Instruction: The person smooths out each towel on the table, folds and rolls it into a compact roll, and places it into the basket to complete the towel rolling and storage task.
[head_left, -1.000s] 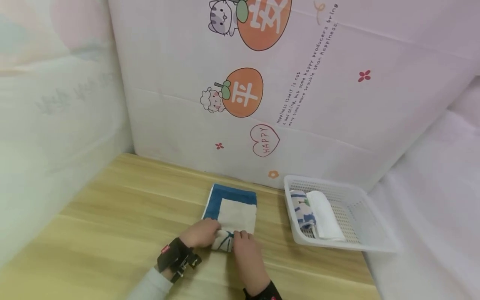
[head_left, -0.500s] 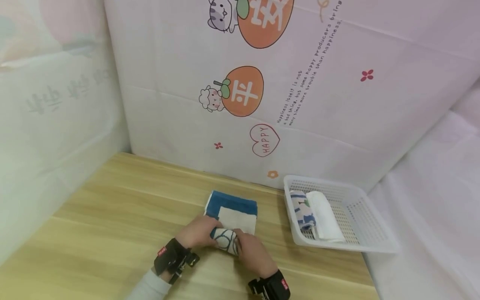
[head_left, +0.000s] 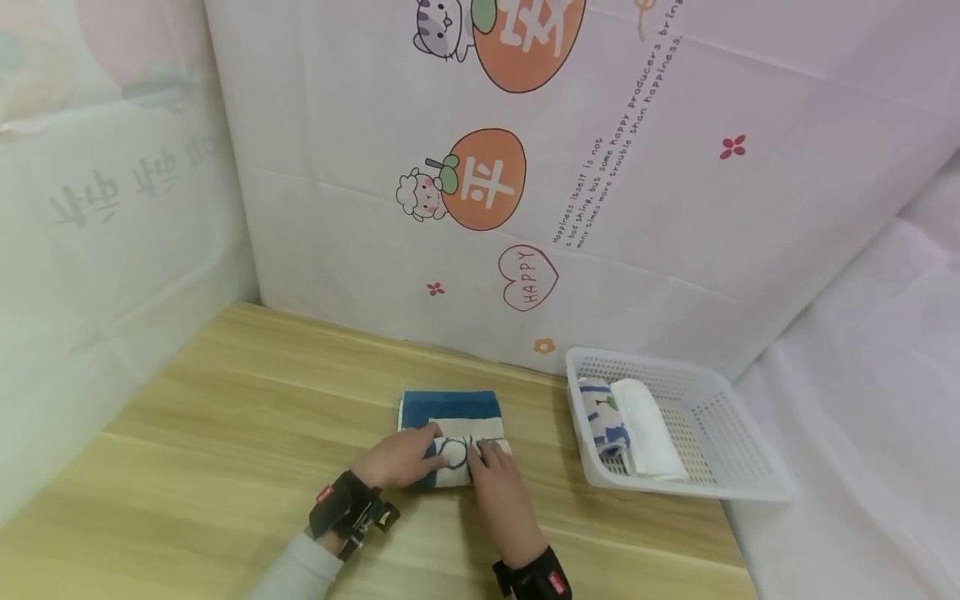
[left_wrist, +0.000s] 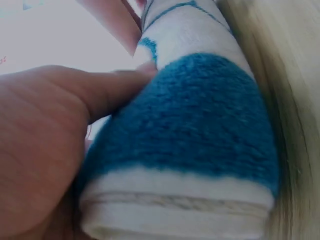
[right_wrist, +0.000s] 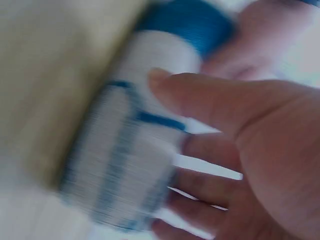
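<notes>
A blue-and-white towel (head_left: pixel 452 406) lies on the wooden table, its near end rolled up and its far end flat with a broad blue border. My left hand (head_left: pixel 397 458) holds the left end of the roll; in the left wrist view the thumb (left_wrist: pixel 117 90) lies along it beside a thick blue band, most other fingers hidden. On the right part of the roll is my right hand (head_left: pixel 501 492). The right wrist view, slightly blurred, has that thumb (right_wrist: pixel 200 95) over the roll and the fingers along its other side.
A white perforated basket (head_left: pixel 750 458) stands on the right of the table (head_left: pixel 225 433), holding a patterned rolled towel (head_left: pixel 602 412) and a white rolled towel (head_left: pixel 651 429). Printed white sheeting (head_left: pixel 337 225) rises behind the table and at both sides.
The roll has grown and the flat part is shorter, its far edge nearer me. The towel has shifted a little left and turned straighter. Both hands have stayed at the roll.
</notes>
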